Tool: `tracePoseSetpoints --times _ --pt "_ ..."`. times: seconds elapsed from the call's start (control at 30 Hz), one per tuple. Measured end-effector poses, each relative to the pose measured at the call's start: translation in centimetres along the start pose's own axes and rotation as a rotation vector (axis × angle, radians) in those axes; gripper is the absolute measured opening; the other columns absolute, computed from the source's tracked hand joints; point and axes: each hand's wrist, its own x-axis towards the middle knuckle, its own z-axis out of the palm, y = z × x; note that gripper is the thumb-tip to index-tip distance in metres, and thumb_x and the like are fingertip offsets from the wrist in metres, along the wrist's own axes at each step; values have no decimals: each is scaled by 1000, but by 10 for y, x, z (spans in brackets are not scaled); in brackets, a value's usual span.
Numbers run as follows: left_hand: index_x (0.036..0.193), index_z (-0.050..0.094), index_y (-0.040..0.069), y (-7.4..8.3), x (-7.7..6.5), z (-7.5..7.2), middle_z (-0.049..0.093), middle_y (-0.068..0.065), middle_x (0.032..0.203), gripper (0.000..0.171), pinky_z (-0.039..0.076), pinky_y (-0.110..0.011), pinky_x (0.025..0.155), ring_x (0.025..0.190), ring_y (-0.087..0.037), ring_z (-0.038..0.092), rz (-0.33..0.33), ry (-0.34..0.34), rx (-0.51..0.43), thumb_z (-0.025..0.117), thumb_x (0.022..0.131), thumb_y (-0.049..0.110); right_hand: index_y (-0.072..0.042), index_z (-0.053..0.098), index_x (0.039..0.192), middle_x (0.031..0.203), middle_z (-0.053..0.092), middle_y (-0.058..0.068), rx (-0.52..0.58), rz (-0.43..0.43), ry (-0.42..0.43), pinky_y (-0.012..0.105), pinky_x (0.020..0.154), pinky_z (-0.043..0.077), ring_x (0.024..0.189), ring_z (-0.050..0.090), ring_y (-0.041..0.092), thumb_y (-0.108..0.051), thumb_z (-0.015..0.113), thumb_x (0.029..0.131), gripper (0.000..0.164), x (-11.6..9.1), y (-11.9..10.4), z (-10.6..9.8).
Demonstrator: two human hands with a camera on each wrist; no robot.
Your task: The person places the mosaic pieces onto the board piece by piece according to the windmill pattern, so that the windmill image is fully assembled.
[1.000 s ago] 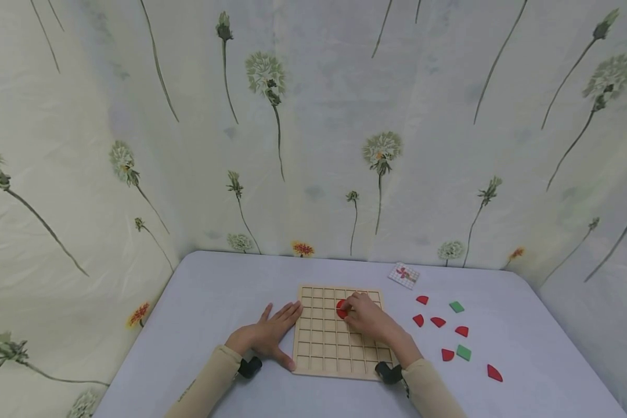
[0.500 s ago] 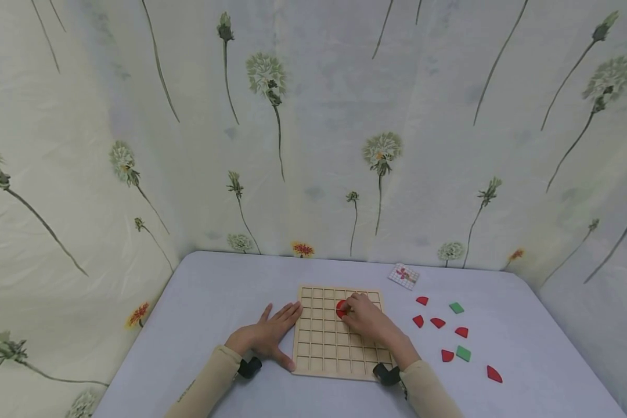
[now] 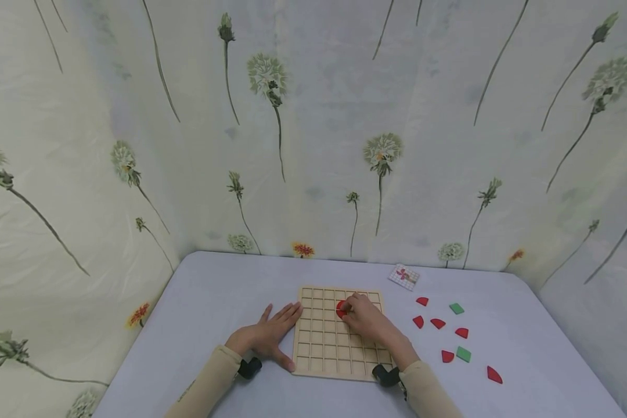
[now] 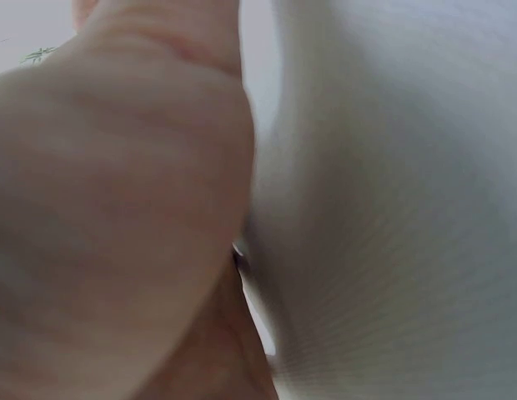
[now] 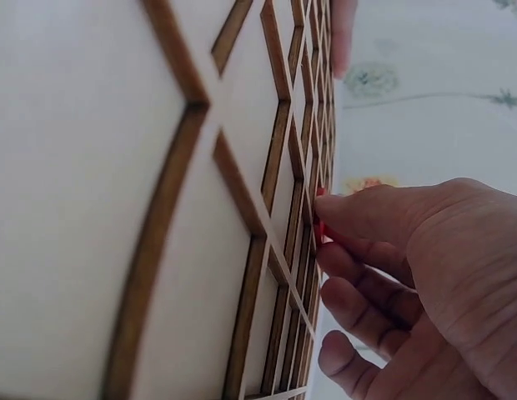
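A square wooden grid board [image 3: 316, 351] lies on the table. My left hand [image 3: 269, 335] rests flat on the table at the board's left edge, fingers extended, with fingertips and thumb tip against the frame. Over the upper right part of the board, my right hand [image 3: 367, 319] pinches a red piece [image 5: 319, 218] between thumb and fingertips, right at the grid cells. In the head view, red [image 3: 340, 313] shows just left of those fingertips, partly covered by them. Skin of the left hand [image 4: 117, 192] fills much of the left wrist view, hiding the board there.
To the board's right lie several red quarter-circle pieces [image 3: 447, 355] and two green tiles, one nearer [image 3: 463, 353] and one farther back [image 3: 457, 307]. A small pattern card [image 3: 403, 276] lies behind the board. Flower-printed cloth [image 3: 313, 145] hangs behind the table.
The right wrist has shifted very slightly left since the earliest frame, its fingers staying at the same red spot. The left hand, board and loose pieces have not moved.
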Motion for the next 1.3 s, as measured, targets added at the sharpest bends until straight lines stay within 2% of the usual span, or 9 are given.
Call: tracePoseSetpoints --times 0.4,0.7,0.83,1.07,1.3 --pt "157 1 13 2 0 1 -5 -1 164 130 -5 -59 118 152 -23 -4 -7 0 -7 74 64 68 -9 66 100 98 59 -1 25 29 -24 36 81 51 93 55 13 -13 68 89 12 -1 1 -3" --pt "157 0 15 2 1 2 -6 0 164 130 -6 -58 118 152 -21 -5 -17 -4 -11 73 64 69 -10 68 108 96 61 -3 54 74 -40 31 75 51 88 56 11 -16 66 90 19 -2 7 -14" --pt "157 0 14 2 0 1 -5 -1 164 130 -6 -58 118 152 -21 -5 -10 -6 -16 75 65 67 -10 68 109 100 62 -2 71 97 -27 34 80 52 92 55 14 -17 67 91 20 -4 11 -24" --pt "157 1 13 3 -1 1 -4 -2 164 130 -5 -59 118 152 -23 -4 -3 -1 -23 75 64 68 -4 65 114 104 62 4 64 104 23 37 81 51 94 56 18 -15 66 91 25 -8 29 -45" --pt "157 0 14 1 1 1 -6 -2 164 130 -5 -58 118 152 -23 -5 -6 -3 -9 73 65 69 -4 63 108 101 62 7 49 157 78 39 78 49 92 55 22 -16 68 90 22 -14 58 -69"
